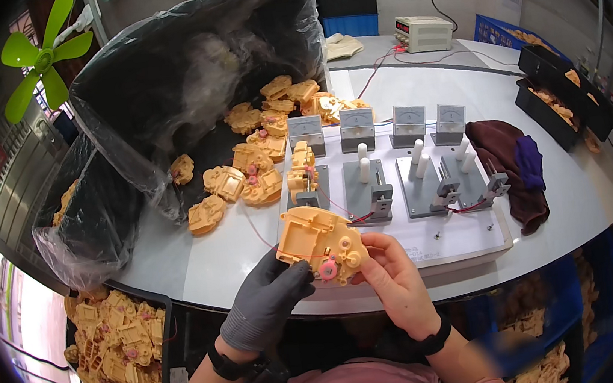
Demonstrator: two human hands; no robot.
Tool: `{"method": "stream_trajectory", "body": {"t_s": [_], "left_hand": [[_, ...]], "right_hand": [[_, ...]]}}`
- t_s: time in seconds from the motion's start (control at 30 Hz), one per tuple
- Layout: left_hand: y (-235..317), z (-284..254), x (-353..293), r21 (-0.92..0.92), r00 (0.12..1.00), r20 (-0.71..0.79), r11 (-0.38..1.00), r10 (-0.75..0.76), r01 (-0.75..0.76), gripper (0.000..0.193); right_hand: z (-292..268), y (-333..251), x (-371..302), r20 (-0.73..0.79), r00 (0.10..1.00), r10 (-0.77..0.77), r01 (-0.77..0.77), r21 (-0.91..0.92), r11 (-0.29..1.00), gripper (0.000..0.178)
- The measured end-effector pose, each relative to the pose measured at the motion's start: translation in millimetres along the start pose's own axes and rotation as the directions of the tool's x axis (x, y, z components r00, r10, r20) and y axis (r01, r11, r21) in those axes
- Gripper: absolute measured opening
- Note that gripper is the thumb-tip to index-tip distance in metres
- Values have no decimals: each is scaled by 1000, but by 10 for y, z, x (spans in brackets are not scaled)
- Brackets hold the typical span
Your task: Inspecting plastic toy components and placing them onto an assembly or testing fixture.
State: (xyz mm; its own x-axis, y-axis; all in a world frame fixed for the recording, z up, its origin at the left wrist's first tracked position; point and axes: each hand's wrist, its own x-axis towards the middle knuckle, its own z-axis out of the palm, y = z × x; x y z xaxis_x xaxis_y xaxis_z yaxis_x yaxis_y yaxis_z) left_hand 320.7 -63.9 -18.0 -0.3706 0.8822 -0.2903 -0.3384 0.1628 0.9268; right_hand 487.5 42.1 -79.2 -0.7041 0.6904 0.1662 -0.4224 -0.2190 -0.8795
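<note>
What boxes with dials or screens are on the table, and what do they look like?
Four meters: standing in a row behind the grey fixtures, small grey boxes with white dial faces.
Power supply box: at the table's far end, cream and boxy, dark display on its front, wires leading from it.
White label: on the front of the black bin, lower left; too small to make out.
</note>
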Motion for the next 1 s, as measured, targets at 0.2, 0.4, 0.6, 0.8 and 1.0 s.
{"method": "stream_trajectory", "body": {"t_s": [0.2,0.4,0.6,0.8,1.0], "left_hand": [[14,13,-66,-42,998,18,998,-54,54,46],[-105,3,-76,-219,978,176,973,111,-71,49],[-169,-301,0,-50,939,185,957,290,-285,51],[18,-463,213,-698,876,480,623,42,353,62],[91,-470,507,-563,807,591,702,-28,436,56]], "right_hand": [[68,12,16,-1,1000,-31,31,-26,999,38],[236,66,59,-25,984,-177,177,-26,984,41],[357,-66,111,324,785,-528,589,-654,474,45],[-234,-154,165,-80,814,-575,257,-838,481,34],[-216,-91,277,-5,892,-451,270,-795,544,33]]}}
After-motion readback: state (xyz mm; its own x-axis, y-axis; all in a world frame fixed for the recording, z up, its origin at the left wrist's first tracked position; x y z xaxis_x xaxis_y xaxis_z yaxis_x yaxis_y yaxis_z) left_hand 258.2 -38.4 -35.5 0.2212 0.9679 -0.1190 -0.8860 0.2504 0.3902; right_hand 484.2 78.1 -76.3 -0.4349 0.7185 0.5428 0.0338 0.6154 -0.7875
